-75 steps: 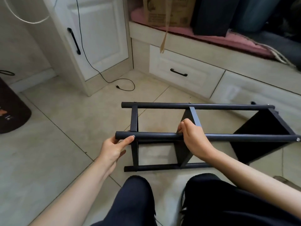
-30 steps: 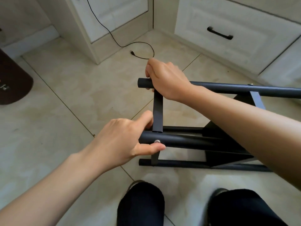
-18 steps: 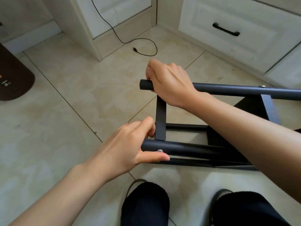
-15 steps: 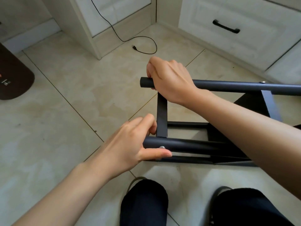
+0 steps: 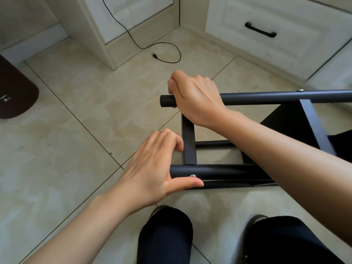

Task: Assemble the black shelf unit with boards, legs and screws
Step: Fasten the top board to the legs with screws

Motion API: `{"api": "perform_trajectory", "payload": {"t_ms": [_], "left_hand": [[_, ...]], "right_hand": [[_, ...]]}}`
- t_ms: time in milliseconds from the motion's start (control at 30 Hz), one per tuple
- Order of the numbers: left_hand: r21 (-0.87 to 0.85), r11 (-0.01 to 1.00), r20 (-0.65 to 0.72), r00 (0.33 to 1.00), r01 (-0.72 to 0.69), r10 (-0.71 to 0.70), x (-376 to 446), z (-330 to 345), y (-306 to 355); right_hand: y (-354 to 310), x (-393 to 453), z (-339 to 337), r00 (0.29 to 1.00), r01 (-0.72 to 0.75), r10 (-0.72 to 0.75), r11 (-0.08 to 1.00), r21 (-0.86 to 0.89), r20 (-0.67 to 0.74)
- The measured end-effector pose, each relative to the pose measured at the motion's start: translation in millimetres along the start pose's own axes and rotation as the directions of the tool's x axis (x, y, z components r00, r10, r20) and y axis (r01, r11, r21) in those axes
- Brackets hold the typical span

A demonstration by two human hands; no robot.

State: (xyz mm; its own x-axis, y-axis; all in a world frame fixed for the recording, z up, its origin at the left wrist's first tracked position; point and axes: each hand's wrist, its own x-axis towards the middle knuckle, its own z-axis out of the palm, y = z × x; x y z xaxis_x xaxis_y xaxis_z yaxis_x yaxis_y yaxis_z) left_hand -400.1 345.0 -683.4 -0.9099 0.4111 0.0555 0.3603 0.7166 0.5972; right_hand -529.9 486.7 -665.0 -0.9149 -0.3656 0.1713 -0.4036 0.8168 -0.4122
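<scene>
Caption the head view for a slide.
Both hands, left and right, grip the legs of the shelf unit lying sideways.

Shelf unit [image 5: 224, 171] runs off the right edge, far end unseen; right forearm [image 5: 285, 149] covers much of its middle. Right hand [image 5: 194, 96] fingertips hidden behind the upper leg [image 5: 285, 97]. Brown mat [image 5: 13, 92] cut by left edge.
</scene>
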Motion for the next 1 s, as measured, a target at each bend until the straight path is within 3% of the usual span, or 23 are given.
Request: {"api": "perform_trajectory", "payload": {"t_ms": [333,467,800,1000], "left_hand": [[-0.057,0.998,-0.069,0.997,0.014,-0.018,-2,4,3],[-0.174,0.985,-0.055,0.998,-0.002,-0.007,-3,7,3],[-0.211,0.977,-0.047,0.999,-0.023,0.013,-3,9,6],[-0.175,0.980,-0.103,0.991,-0.097,0.080,-2,11,4]], "right_hand": [[0,-1,0,1.000,-0.001,0.001,1.000,-0.016,-0.004],[0,0,0,1.000,0.003,-0.003,1.000,-0.016,-0.014],[1,1,-1,1.000,-0.022,0.022,0.999,0.033,0.011],[1,5,-8,0.990,-0.093,0.087,0.994,0.048,0.113]]}}
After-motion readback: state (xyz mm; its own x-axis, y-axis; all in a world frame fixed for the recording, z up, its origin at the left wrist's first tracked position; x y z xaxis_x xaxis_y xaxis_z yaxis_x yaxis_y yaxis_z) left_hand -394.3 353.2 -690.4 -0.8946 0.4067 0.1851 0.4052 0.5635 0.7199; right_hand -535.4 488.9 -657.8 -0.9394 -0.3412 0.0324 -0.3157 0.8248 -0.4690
